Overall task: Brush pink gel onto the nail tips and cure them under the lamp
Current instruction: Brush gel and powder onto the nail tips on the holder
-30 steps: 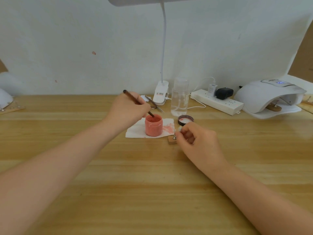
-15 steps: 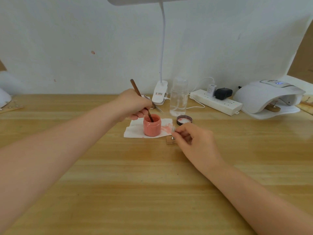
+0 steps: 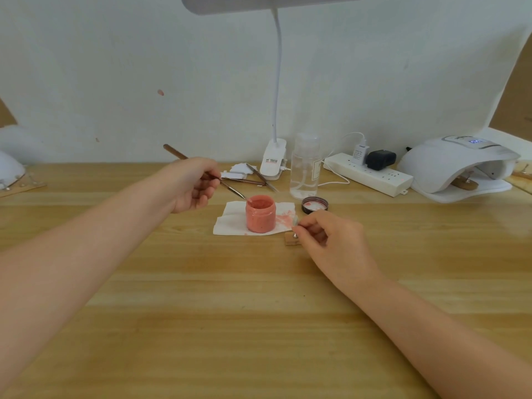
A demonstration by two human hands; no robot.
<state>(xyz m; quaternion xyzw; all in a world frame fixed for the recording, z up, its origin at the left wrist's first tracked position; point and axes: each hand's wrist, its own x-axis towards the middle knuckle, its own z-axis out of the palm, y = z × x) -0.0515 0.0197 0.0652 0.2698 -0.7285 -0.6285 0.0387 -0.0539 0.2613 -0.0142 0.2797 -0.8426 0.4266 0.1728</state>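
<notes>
The left hand (image 3: 193, 184) grips the brush (image 3: 201, 172), its tip wiping excess on the gel jar (image 3: 260, 214) rim, while the right hand (image 3: 325, 237) pinches the nail tip (image 3: 295, 221) ready just right of it

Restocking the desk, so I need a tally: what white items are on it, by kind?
Lamp clip base: 1
Power strip: 1
Charger plug: 1
Curing lamp: 1
Tissue under the jar: 1
Paper scraps: 1 cluster
Total: 6

Bright, even light, soft (edges bowed)
</notes>
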